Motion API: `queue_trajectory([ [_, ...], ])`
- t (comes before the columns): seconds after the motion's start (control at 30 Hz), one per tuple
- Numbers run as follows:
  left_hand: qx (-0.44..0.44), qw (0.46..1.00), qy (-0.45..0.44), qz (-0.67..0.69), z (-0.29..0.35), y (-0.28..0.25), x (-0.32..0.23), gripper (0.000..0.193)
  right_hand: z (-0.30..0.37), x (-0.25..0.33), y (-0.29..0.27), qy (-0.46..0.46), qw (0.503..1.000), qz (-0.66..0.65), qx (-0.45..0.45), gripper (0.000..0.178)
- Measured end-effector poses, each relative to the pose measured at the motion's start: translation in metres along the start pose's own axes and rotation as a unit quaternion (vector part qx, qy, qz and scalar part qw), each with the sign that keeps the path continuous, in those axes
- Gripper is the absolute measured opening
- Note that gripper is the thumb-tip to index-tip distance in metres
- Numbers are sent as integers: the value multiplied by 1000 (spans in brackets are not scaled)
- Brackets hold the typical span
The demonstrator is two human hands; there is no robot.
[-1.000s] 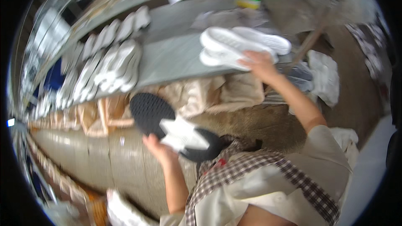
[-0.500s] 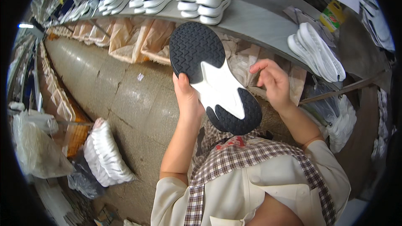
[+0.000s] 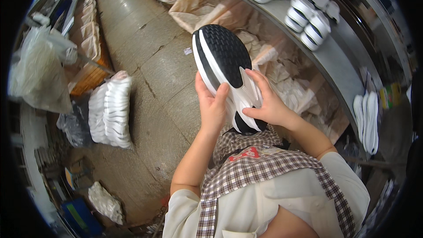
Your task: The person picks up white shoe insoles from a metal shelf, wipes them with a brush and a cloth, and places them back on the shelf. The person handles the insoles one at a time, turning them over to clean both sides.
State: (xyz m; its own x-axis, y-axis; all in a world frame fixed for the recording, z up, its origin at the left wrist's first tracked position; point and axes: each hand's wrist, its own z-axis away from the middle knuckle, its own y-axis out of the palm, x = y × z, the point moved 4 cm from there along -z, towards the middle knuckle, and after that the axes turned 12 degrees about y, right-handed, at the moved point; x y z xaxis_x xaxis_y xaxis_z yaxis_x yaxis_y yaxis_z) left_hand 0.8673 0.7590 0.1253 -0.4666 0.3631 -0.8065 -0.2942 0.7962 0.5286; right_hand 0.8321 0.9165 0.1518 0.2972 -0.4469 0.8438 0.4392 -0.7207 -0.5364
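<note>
A shoe sole [image 3: 224, 50] with black patterned tread pads and white sides hangs in front of my apron, tilted so its tread and left sidewall show. My left hand [image 3: 212, 105] grips its left edge at the middle, thumb over the white sidewall. Across from it, my right hand [image 3: 269, 99] is closed round the right edge of the white waist, with fingers and thumb on the tread side. The sole's upper face is turned away and hidden.
A long grey bench [image 3: 339, 57] curves along the right, bearing stacked white soles [image 3: 308, 22] and more white soles [image 3: 366, 121]. Pale cloth [image 3: 282, 79] hangs below it. On the floor at left lie a bag of white soles [image 3: 110, 110] and a clear plastic bag [image 3: 37, 75].
My right hand has come from beside the sole to take hold of it. The sole has turned, bringing its sidewall into sight. My view has swung left.
</note>
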Motion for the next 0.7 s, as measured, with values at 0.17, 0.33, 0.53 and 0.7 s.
queue_trajectory([
  [0.17,-32,997,69,-30,-29,-37,-22,62,-56,-13,31,-19,988,-117,100,92],
  [0.33,-13,990,107,-87,-87,-60,-25,57,-136,-29,75,-64,971,-165,158,97],
  [0.53,1,998,31,-57,-207,-82,-26,74,-267,-22,106,-54,891,-380,243,105],
  [0.7,-15,996,-19,-91,-302,-115,-23,39,-357,2,101,-12,863,-428,268,104],
])
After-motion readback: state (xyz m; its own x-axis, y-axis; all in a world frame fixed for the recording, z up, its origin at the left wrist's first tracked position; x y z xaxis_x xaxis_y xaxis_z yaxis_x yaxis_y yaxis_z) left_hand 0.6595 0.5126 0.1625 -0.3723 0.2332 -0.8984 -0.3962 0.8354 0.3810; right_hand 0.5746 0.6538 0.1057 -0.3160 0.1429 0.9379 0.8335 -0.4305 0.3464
